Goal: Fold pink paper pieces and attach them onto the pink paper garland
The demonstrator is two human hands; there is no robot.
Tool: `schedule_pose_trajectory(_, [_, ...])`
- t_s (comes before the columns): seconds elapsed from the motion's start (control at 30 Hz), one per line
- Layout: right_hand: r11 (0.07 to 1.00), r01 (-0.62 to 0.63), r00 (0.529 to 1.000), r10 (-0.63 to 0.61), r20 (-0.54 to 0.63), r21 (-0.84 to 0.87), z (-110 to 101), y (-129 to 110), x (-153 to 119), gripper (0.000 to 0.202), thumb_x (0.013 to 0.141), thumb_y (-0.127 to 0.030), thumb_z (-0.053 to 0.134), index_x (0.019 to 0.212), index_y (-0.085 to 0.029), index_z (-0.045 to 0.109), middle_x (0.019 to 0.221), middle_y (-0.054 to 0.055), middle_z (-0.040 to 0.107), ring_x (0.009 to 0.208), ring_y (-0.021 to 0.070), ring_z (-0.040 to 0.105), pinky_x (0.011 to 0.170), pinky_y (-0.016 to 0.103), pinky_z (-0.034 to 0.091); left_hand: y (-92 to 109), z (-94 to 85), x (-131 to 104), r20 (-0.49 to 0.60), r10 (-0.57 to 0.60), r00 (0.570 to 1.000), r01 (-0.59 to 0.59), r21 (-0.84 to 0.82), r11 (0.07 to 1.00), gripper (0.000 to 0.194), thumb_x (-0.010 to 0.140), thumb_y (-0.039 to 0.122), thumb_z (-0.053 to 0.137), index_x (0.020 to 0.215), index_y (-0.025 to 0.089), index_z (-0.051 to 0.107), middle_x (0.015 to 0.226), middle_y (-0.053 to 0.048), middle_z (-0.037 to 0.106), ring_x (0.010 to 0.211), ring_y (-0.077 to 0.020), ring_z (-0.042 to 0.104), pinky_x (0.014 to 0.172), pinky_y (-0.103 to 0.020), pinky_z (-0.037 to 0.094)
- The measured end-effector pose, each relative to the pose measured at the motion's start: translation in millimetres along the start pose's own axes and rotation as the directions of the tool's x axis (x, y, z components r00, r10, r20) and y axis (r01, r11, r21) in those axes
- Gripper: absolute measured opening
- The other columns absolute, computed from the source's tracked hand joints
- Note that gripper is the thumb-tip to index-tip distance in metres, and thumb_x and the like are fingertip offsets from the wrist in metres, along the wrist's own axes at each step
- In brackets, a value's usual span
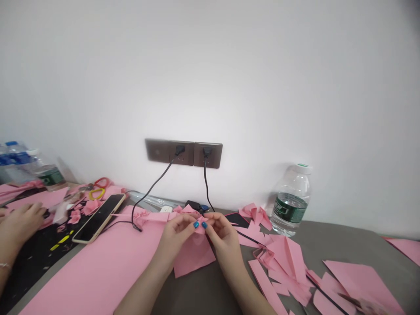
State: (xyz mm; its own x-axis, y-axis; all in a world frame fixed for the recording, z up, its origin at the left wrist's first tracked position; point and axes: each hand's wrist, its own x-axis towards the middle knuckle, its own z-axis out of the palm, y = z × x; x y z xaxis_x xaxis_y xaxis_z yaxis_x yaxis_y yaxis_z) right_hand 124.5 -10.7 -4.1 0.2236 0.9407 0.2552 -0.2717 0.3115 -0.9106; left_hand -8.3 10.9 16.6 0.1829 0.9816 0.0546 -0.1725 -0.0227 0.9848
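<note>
Between my two hands is a small folded piece of pink paper, pinched from both sides. My left hand grips its left side, thumb in front. On the right side, my right hand pinches it the same way; the two thumbs nearly meet. Its exact folded shape is partly covered by the fingers. Below and behind the hands lies a pink paper sheet on the grey table. A larger pink sheet spreads to the left, under my left forearm.
A phone and yellow-and-red-handled scissors lie left. Another person's hand works at far left. Pink paper scraps and a water bottle stand right. Black cables run from wall sockets to the table.
</note>
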Motion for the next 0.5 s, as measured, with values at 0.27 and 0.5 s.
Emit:
schedule_pose_trajectory(0.27, [0.999,-0.05,0.999,0.05,0.02,0.013,0.6,1.1,0.7,0.027,0.069,-0.042,0.078,0.074,-0.018,0.066,0.067,0.001,0.064,0.062,0.0153,0.058,0.06,0.027,0.047,3.9,7.5,-6.2,-0.038,0.136,0.99,-0.134,0.061,0.989,0.02,0.071,0.034,0.071,0.061,0.018,0.065,0.092,-0.008,0.067,0.102,-0.026,0.061,0.089,-0.034,0.047])
schedule_pose_trajectory(0.5, [0.994,-0.084,0.996,0.085,-0.021,0.063,-1.4,6.0,-0.1,0.026,0.071,-0.039,0.077,0.075,-0.018,0.063,0.07,0.0,0.062,0.066,0.0142,0.055,0.061,0.024,0.043,-2.2,3.0,-4.2,-0.024,0.07,0.997,-0.069,0.023,0.997,0.021,0.076,0.038,0.067,0.072,0.018,0.071,0.105,-0.011,0.069,0.105,-0.0276,0.061,0.088,-0.036,0.048])
